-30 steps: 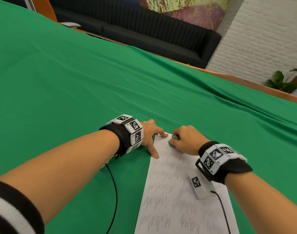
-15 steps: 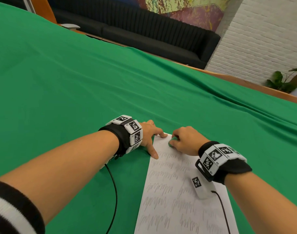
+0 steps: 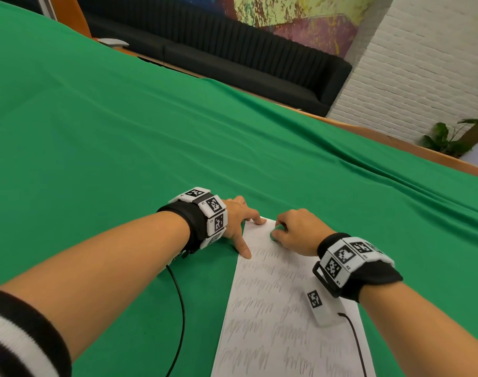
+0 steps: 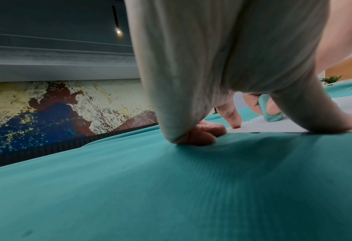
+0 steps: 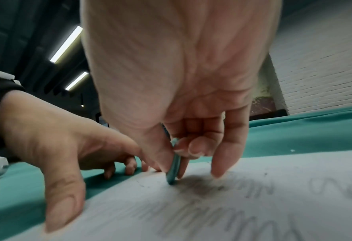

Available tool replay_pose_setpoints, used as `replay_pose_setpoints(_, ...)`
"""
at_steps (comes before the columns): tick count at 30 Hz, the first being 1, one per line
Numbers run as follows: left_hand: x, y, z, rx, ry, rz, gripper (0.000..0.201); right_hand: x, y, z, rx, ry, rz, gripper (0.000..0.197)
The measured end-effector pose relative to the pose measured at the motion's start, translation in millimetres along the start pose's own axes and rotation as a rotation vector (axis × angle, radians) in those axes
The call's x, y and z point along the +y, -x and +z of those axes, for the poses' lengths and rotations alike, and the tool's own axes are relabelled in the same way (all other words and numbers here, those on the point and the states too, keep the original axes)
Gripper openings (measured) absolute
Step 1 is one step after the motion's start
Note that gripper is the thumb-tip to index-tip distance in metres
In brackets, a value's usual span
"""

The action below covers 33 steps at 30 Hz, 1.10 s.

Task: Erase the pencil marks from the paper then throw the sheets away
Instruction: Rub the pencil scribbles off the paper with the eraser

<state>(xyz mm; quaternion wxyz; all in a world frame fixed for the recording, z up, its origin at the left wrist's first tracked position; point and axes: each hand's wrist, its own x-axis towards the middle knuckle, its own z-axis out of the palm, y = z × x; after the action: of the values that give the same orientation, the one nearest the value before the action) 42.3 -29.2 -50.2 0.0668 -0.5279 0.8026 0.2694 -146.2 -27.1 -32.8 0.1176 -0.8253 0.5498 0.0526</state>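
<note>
The green cloth [image 3: 123, 131] covered the whole table, with loose folds running off beyond the paper [image 3: 273, 308]. The paper lay on it directly in front of you, rows of pencil marks [image 3: 259, 284] filling nearly all of it; only a strip at its far edge looked clean. I judged the erasing barely begun.

Your left hand [image 3: 239, 221] sat at the paper's far left corner, fingers spread and straight, thumb and forefinger pressing on the sheet, gripping nothing. Your right hand [image 3: 297, 232] was just beside it on the paper's far end, thumb and fingers curled round and pinching a small green eraser [image 3: 278, 232] stood on its edge against the sheet.

Risks noted:
- You pinned one corner only. Rubbing toward the paper's free near end could buckle or tear it, since the soft cloth beneath gives.
- The eraser met the paper on a narrow edge; hard pressure there could crease the sheet or smear graphite.
- Your wrist cable [image 3: 354, 338] trailed across the paper's near right part and might drag it.
</note>
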Motion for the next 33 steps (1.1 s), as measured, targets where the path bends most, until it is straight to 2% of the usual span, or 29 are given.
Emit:
replay_pose_setpoints(4,0,1,0,0.003,-0.006,0.002,0.094,-4,-1,1,-0.098,-0.093,-0.012,0.025)
replay_pose_setpoints(7,0,0,0,-0.004,-0.011,-0.005,0.095,2,-3,-2,-0.015,-0.039,0.027,0.021)
replay_pose_setpoints(11,-1,0,-1,-0.007,-0.014,-0.009,0.095,5,0,-2,-0.118,-0.147,0.011,0.024)
replay_pose_setpoints(15,-2,-1,0,-0.007,-0.004,-0.008,0.095,12,0,-4,-0.048,-0.08,0.03,0.02)
replay_pose_setpoints(18,-2,-1,0,-0.01,-0.006,-0.009,0.095,12,3,-4,-0.157,-0.176,0.024,0.022)
replay_pose_setpoints(22,-2,-1,0,-0.006,-0.004,-0.006,0.095,16,1,-7,-0.057,-0.074,0.044,0.026)
replay_pose_setpoints(25,-2,-1,1,-0.004,-0.001,-0.009,0.095,16,3,-4,-0.139,-0.149,0.034,0.021)
replay_pose_setpoints(29,-2,-1,1,0.0,0.008,-0.002,0.094,22,-2,-3,0.04,-0.008,0.076,0.023)
replay_pose_setpoints(33,-2,-1,1,0.004,0.005,0.0,0.093,10,1,8,-0.014,-0.167,-0.025,0.024)
